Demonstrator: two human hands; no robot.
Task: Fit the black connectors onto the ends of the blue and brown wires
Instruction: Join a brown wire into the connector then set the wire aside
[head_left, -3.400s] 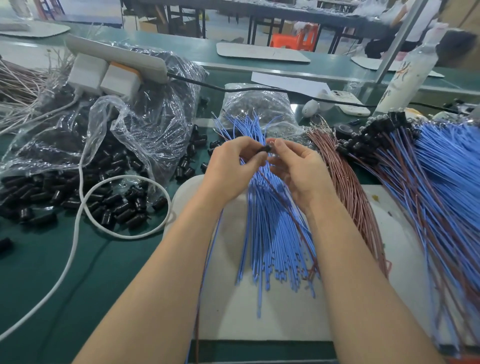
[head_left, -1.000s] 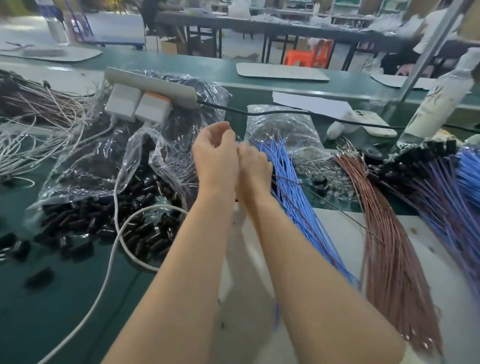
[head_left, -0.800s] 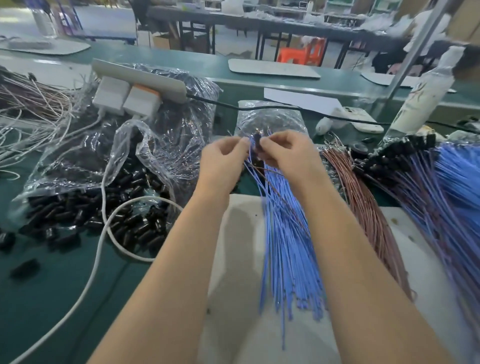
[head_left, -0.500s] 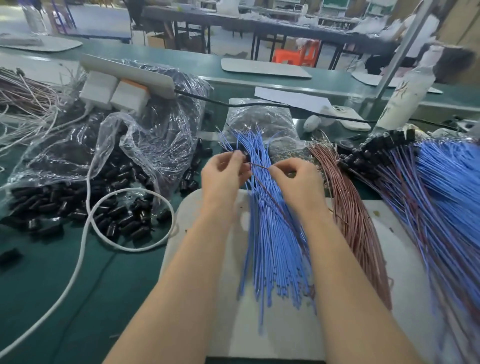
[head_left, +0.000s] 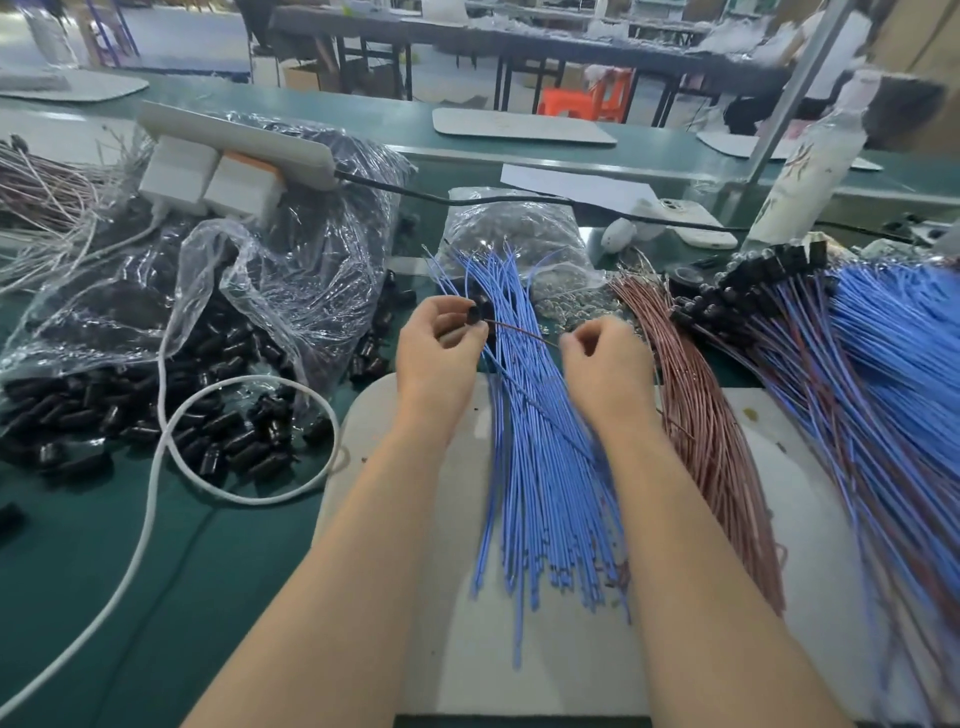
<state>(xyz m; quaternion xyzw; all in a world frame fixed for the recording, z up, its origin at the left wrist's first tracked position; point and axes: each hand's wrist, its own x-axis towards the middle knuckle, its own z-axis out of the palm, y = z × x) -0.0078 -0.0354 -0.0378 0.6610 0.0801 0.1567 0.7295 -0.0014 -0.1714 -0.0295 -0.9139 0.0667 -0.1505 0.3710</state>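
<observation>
A tangle of pale wires (head_left: 47, 192) lies at the far left, out of the way. Nearer, a clear bag (head_left: 291, 270) has slumped open and spilled loose connectors (head_left: 234, 441) across the green bench (head_left: 218, 571). They sit within easy reach of the left hand (head_left: 441, 353), which looks like a stock to pick from. A white cable (head_left: 156, 457) loops through them, and a power strip (head_left: 244, 143) rests on top of the bag.

The left hand is raised over the far ends of the blue wires (head_left: 540, 441). Its grip is pinched on one black connector (head_left: 474, 314) between thumb and fingertips. A single brown wire (head_left: 519, 332) runs from that connector across to the right hand (head_left: 608, 364). That grip is closed on the wire between thumb and forefinger, not far from the connector, likely to keep the thin wire stiff while it is pushed in. I cannot tell whether the tip is seated.

Under both hands the blue wires lie fanned on a white mat (head_left: 457, 675), ends pointing far, probably so each can be drawn out singly. Just right of them the brown wires (head_left: 711, 431) lie the same way. Further right, a heap of finished wires (head_left: 831, 364) with connectors fitted is kept apart from the unfitted stock. A white bottle (head_left: 810, 166) stands behind it.
</observation>
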